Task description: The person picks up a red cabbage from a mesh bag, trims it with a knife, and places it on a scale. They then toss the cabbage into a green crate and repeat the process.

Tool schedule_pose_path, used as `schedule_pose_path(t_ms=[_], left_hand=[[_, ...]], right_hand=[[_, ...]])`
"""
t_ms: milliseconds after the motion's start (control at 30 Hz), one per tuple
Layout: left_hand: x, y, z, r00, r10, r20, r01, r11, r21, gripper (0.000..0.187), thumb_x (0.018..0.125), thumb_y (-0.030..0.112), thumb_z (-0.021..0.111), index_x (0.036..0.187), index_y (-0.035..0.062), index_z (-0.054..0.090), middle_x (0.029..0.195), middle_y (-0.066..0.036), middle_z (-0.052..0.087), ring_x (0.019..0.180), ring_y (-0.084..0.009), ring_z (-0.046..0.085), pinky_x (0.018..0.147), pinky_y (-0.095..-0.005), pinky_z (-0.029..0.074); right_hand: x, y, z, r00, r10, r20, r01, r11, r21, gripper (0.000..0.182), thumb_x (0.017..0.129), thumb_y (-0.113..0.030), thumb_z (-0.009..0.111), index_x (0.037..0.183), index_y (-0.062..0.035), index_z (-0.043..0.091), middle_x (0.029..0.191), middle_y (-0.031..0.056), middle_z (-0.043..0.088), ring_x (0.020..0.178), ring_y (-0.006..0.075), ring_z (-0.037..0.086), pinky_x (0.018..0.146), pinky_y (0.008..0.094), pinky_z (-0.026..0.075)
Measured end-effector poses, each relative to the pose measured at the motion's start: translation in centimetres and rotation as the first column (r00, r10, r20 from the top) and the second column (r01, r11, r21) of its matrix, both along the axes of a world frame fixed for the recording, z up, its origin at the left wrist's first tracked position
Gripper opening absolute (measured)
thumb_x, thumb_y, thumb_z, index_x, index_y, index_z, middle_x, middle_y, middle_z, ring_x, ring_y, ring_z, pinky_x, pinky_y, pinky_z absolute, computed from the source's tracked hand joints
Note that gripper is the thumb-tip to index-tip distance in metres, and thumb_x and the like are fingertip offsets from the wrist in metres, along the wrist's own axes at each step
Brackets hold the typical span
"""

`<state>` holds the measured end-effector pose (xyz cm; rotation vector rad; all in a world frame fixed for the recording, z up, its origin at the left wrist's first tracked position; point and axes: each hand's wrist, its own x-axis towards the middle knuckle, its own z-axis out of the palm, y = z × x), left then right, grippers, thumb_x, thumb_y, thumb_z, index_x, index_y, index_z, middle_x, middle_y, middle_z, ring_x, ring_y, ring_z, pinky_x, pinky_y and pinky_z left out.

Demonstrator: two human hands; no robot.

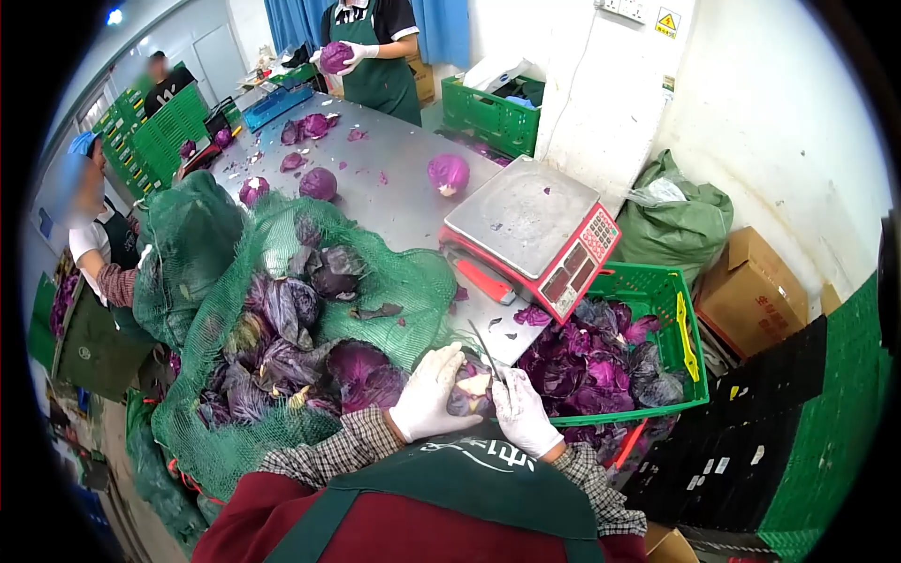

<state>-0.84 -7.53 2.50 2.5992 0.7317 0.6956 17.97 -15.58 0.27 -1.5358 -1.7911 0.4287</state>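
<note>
My left hand [427, 392], in a white glove, is closed around the side of a red cabbage [467, 388] held close to my apron. The cabbage's pale cut stem end faces up. My right hand [524, 413], also gloved, grips a knife whose thin dark blade [485, 349] points up and away beside the cabbage; its handle is hidden in my fingers. Left of my hands, a green mesh sack [399, 281] lies open with several red cabbages [291, 310] on it. To the right, a green crate [657, 410] holds loose purple leaves [591, 361].
A red-framed weighing scale [526, 220] stands on the metal table [394, 178], with a red-handled tool [484, 281] beside it. Trimmed cabbages [449, 174] lie farther back. Across the table, a person in a green apron [385, 89] holds a cabbage; another person [103, 235] stands at left.
</note>
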Motion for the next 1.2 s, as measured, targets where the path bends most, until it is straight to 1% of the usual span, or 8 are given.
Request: schedule_pose_path(t_ms=[167,500,600,667,733,1067,1100,1200], left_hand=[[0.1,0.0,-0.4,0.997,0.006,0.075,-0.009,0.999,0.033,0.092,0.06,0.036,0.084,0.128,-0.0073,0.04,0.131,-0.027,0.043,0.122,-0.0418,0.044,0.106,-0.049,0.035],[2.0,0.9,-1.7,0.977,0.094,0.19,-0.113,0.989,0.093,0.08,0.061,0.027,0.081,0.124,-0.004,0.044,0.123,-0.023,0.051,0.115,-0.0404,0.049,0.101,-0.0498,0.038],[1.8,1.2,-1.9,0.966,0.131,0.222,-0.148,0.987,0.063,0.078,0.061,0.029,0.08,0.122,-0.0046,0.047,0.119,-0.023,0.052,0.113,-0.0401,0.049,0.098,-0.0485,0.039],[1.3,1.0,-2.0,0.964,0.094,0.25,-0.117,0.99,0.078,0.078,0.061,0.029,0.08,0.123,-0.0038,0.047,0.12,-0.023,0.051,0.113,-0.0402,0.049,0.098,-0.0488,0.039],[1.4,0.7,-2.1,0.958,0.087,0.275,-0.116,0.989,0.093,0.079,0.061,0.029,0.08,0.124,-0.0027,0.046,0.121,-0.023,0.051,0.113,-0.0402,0.049,0.098,-0.0489,0.039],[0.1,0.6,-2.8,0.959,-0.011,0.285,-0.035,0.987,0.156,0.08,0.063,0.026,0.081,0.128,-0.0008,0.044,0.124,-0.021,0.051,0.116,-0.0387,0.049,0.1,-0.0467,0.04],[0.1,0.5,-2.7,0.962,-0.03,0.273,-0.02,0.984,0.178,0.081,0.063,0.026,0.082,0.13,-0.0003,0.043,0.125,-0.021,0.05,0.116,-0.0384,0.049,0.099,-0.046,0.04],[0.1,0.1,-2.7,0.956,-0.053,0.287,-0.008,0.978,0.208,0.079,0.063,0.024,0.081,0.128,-0.0002,0.044,0.125,-0.022,0.05,0.118,-0.039,0.048,0.101,-0.0474,0.039]], right_hand=[[-0.7,-0.1,-2.7,0.998,0.015,0.055,-0.015,1.0,0.003,0.052,0.099,-0.026,0.037,0.141,0.0044,0.031,0.128,0.0256,0.048,0.113,0.0384,0.053,0.094,0.0419,0.046],[0.3,3.8,3.7,0.983,0.084,-0.165,-0.139,0.924,-0.357,0.031,0.095,-0.008,0.04,0.116,0.0073,0.055,0.109,0.0248,0.061,0.098,0.0365,0.062,0.089,0.0389,0.051],[0.9,5.0,0.3,0.988,0.102,0.113,-0.1,0.995,-0.018,0.034,0.098,-0.018,0.036,0.112,0.0038,0.059,0.097,0.0224,0.065,0.087,0.036,0.065,0.075,0.042,0.053],[1.8,6.2,1.0,0.928,0.189,0.322,-0.113,0.964,-0.24,0.023,0.088,-0.011,0.047,0.097,0.0069,0.058,0.096,0.0223,0.06,0.091,0.0334,0.061,0.078,0.0385,0.052],[3.1,6.4,-2.5,0.882,0.096,0.461,-0.179,0.974,0.141,0.017,0.083,-0.008,0.049,0.091,0.0062,0.056,0.09,0.0216,0.058,0.087,0.0343,0.06,0.076,0.0394,0.052],[2.8,6.6,-6.8,0.886,-0.157,0.437,-0.069,0.886,0.458,0.014,0.09,-0.006,0.041,0.087,0.0038,0.052,0.089,0.024,0.058,0.084,0.036,0.06,0.073,0.0407,0.052],[2.9,6.3,-6.8,0.88,-0.156,0.448,-0.059,0.901,0.43,0.013,0.088,-0.006,0.044,0.087,0.0031,0.052,0.09,0.0236,0.058,0.085,0.0362,0.06,0.073,0.0415,0.052],[3.0,5.9,-5.4,0.967,-0.025,0.254,0.095,0.959,-0.267,0.04,0.081,-0.006,0.051,0.115,0.0147,0.05,0.106,0.0285,0.059,0.097,0.0414,0.061,0.088,0.0437,0.051]])
